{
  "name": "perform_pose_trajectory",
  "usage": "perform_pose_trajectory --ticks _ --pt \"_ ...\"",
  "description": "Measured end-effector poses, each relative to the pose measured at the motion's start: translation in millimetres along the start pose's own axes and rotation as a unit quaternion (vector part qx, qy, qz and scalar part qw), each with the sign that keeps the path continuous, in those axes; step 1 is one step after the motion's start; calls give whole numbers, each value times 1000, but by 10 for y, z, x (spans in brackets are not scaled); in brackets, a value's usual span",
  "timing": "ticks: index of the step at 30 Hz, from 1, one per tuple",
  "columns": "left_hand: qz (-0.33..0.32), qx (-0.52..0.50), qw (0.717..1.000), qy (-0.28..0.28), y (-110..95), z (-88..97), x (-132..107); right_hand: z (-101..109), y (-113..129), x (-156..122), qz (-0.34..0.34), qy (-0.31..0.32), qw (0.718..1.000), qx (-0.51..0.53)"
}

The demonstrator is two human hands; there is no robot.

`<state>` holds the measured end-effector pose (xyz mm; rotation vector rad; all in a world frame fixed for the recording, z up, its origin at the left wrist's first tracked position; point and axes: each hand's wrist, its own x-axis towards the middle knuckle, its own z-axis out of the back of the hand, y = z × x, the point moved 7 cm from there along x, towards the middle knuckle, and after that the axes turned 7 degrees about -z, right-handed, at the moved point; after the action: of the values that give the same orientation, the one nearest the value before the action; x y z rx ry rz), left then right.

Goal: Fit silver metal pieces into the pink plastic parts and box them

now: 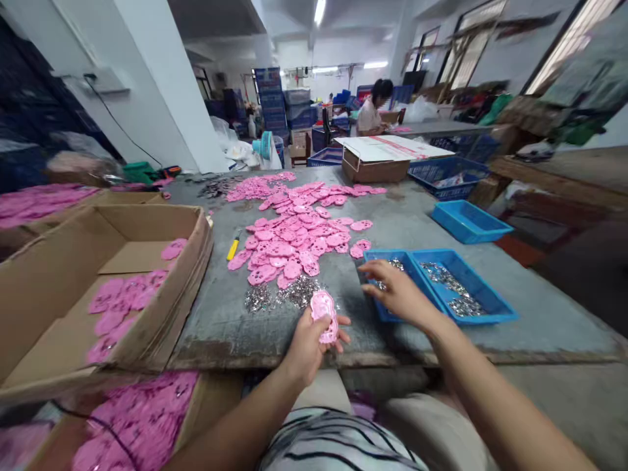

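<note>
On the near side of the pink heap (pixel 299 239), a pink piece (pixel 322 307) is held above the front edge of the grey table (pixel 402 216). It is pinched by the left hand (pixel 305 347), the thumb laid on its face and the fingers spread out behind it. To the right of the heap, the right hand (pixel 395 288) is poised over a blue tray (pixel 409 263) of small metal parts, its fingers curved and parted; whether a part is held at their tips cannot be told. Farther right of the heap, more metal parts are contained in a second tray (pixel 495 311), set against the first. Right up against the heap's near side, two piles of metal parts (pixel 300 291) are gathered. Just left of the heap, a yellow-handled tool (pixel 233 248) is laid, and farther left several pink pieces are held in a cardboard box (pixel 147 219). Well right of the heap, a third blue tray (pixel 468 222) is placed. Beyond the heap, a carton (pixel 375 169) is topped by a white board (pixel 392 146), and a co-worker (pixel 371 116) is seen seated.
</note>
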<state>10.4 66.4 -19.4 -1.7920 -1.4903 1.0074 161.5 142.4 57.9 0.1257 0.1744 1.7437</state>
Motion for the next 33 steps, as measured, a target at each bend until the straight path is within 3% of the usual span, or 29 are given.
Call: perform_pose_trajectory --ticks 4,11,19,28,33 --pt "15 -8 1000 11 80 4 144 -183 -418 128 -130 80 985 -86" --pt "-17 -15 999 41 211 90 191 -310 -483 103 -156 107 979 -73" --pt "-20 6 998 66 220 93 182 -257 -593 65 -202 56 977 -42" --pt "-17 25 998 58 222 108 169 -245 -633 58 -207 24 978 6" --pt "-19 34 997 65 219 110 172 -264 -779 95 -207 18 978 30"
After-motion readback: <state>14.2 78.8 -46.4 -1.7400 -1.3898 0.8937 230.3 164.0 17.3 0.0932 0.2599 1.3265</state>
